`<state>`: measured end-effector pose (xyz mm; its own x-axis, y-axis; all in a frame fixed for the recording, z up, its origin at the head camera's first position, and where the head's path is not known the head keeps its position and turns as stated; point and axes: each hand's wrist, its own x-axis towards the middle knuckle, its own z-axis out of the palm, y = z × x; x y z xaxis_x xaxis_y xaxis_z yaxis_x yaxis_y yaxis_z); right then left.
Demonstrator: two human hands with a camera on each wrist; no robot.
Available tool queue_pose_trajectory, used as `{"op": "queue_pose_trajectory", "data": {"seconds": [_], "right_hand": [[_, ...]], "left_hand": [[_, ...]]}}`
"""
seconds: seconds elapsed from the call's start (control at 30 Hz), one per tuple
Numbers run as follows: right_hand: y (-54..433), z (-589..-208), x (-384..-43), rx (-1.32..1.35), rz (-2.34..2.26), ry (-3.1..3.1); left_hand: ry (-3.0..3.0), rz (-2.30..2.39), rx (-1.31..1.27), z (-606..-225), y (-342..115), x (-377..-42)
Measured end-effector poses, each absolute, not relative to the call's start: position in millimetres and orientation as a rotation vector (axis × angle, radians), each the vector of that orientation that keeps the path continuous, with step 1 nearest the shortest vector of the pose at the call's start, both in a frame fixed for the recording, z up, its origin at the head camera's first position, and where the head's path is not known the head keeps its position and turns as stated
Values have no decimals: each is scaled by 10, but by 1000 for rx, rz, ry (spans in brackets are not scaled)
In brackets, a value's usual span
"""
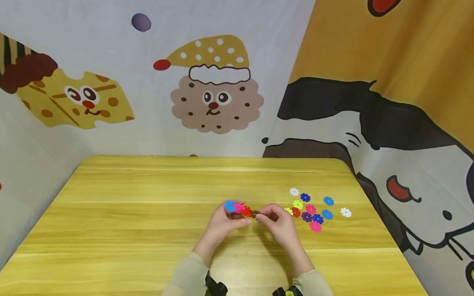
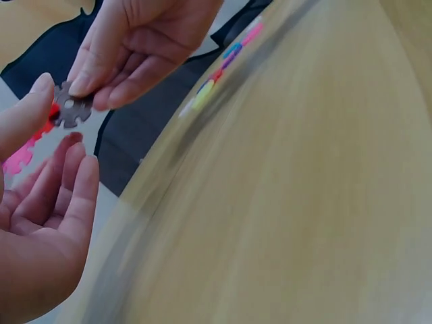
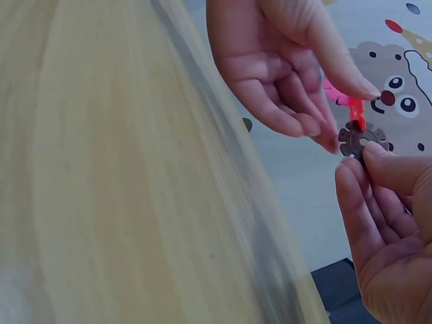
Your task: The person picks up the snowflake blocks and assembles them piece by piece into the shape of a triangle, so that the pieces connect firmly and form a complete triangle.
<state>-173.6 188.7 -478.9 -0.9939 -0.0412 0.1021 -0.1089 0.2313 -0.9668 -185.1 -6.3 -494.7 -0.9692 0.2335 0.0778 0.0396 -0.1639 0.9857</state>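
A short chain of notched snowflake discs hangs between the two hands above the table. Its blue disc (image 1: 229, 205) is at the left end, followed by a pink disc (image 1: 239, 208) and a red disc (image 1: 247, 211). At the right end a dark brown disc (image 2: 77, 116) meets the red one edge to edge, set at an angle to it in the right wrist view. My left hand (image 1: 219, 224) holds the chain between thumb and fingers. My right hand (image 1: 282, 224) pinches the brown disc by its outer edge with thumb and forefinger.
Loose discs in several colours lie on the right of the wooden table (image 1: 135, 214), among them a purple disc (image 1: 307, 216) and a white disc (image 1: 345, 212). Curtains (image 1: 115, 136) with cartoon prints stand behind the table. Each wrist wears a black camera (image 1: 217, 290).
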Motion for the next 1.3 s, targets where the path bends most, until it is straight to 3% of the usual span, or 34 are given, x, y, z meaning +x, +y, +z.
{"op": "queue_pose_trajectory", "data": {"seconds": [0.57,1.1,1.3], "right_hand": [[1975,-4803,-1746,232,1851,-2422],[3168,-4814,-1650,-120,1352,-2652],[3414,-4853,-1564,-149,1195,-2810]], "left_hand": [[1820,2367,221,-4954,58,-1870],[1854,2383,83,-4936,-2,-1876],[1806,2415,68,-4926,-1,-1878]]}}
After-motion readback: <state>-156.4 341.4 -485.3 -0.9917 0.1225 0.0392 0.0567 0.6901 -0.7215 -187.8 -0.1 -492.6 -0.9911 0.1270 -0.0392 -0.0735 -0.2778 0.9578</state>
